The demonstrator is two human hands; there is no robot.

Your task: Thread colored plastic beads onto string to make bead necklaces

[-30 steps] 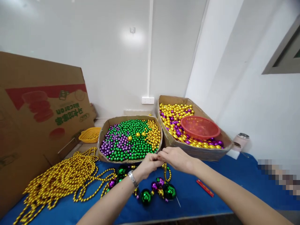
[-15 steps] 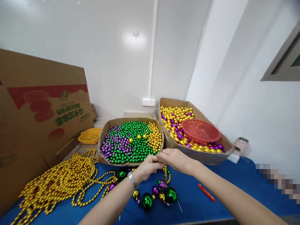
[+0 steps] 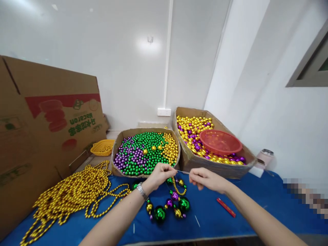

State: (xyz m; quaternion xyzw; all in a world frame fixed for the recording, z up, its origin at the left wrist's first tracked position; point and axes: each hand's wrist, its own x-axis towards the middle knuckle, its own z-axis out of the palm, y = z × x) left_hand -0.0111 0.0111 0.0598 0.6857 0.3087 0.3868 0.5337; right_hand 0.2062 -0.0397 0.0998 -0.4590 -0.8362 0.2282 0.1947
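A thin pale string (image 3: 183,172) runs taut between my two hands. My left hand (image 3: 161,175), with a metal watch on its wrist, pinches one end between thumb and fingertips. My right hand (image 3: 206,178) is closed on the other end, its fingers curled. Below them a bead necklace (image 3: 159,214) with large green, purple and gold beads lies in a loop on the blue tabletop. A strand of small gold beads (image 3: 176,188) hangs just under my left hand. My left forearm partly covers the necklace's left side.
Behind stand a box of small beads (image 3: 146,176) and a larger box (image 3: 191,160) carrying a red bowl (image 3: 220,142). Gold bead strands (image 3: 74,191) lie left, near a yellow basket (image 3: 102,147) and tall carton (image 3: 58,112). A red packet (image 3: 226,207) lies right, before a bottle (image 3: 266,159).
My hands were together and have now drawn apart, my right hand moving right. The string between them has come into sight. The view has shifted slightly.
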